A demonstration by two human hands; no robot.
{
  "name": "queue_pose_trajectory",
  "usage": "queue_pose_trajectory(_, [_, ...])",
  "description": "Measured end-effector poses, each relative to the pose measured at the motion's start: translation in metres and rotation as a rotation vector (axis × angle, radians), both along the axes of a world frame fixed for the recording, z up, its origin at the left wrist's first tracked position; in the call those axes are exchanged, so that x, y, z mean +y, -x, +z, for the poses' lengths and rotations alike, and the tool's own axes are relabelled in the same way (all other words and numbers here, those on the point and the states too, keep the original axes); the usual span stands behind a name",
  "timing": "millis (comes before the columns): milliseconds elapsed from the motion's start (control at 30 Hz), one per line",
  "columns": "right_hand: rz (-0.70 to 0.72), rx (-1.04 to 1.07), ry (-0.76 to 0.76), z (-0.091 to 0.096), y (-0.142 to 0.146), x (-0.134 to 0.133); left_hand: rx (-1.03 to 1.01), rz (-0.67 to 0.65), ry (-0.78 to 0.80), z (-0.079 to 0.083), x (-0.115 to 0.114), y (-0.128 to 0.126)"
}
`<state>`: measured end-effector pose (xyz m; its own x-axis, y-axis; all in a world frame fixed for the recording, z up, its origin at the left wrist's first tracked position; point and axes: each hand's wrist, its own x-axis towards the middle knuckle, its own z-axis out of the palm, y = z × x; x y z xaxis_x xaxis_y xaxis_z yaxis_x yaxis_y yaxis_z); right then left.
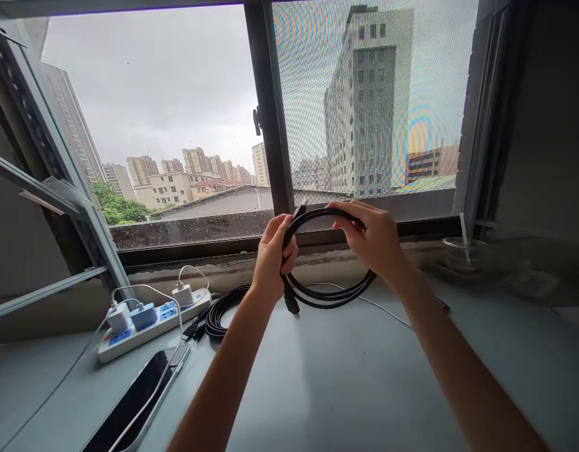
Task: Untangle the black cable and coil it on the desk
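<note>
A black cable (331, 304), wound into a loose coil of several turns, is held up above the desk between my hands. My left hand (273, 256) is closed around the coil's left side. One plug (292, 304) hangs below that hand and the other cable end (301, 211) pokes out above it. On the upper right of the coil, my right hand (370, 235) is closed with thumb and fingers gripping the loop. The right fingertips lie along the top of the coil.
At left on the grey desk (336, 389) are a white power strip (152, 326) with chargers, a phone (139, 402) with a white cable across it, and another black cable coil (217, 314). A plastic cup with a straw (461, 254) stands right. A window is behind.
</note>
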<state>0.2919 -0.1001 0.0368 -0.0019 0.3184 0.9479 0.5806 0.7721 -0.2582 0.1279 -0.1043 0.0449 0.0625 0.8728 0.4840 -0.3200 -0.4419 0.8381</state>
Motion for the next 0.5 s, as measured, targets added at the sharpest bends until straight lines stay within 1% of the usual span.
queue_pose_trajectory(167, [-0.015,0.014,0.007,-0.002,0.005,-0.002,0.035,0.222,-0.159,0.000,-0.008,-0.003])
queue_pose_trajectory(267, [-0.049,0.024,-0.009,-0.003,0.008,-0.003,0.047,0.305,-0.226,0.002,-0.012,-0.004])
queue_pose_trajectory(333, [-0.079,0.020,-0.030,-0.004,0.010,-0.004,0.068,0.326,-0.276,0.003,-0.012,-0.005])
queue_pose_trajectory(433, [-0.112,-0.026,-0.078,-0.004,0.011,-0.004,0.145,0.323,-0.355,0.000,-0.010,-0.007])
queue_pose_trajectory(500, [-0.128,-0.075,-0.092,-0.004,0.010,-0.003,0.195,0.314,-0.370,-0.004,-0.008,-0.010])
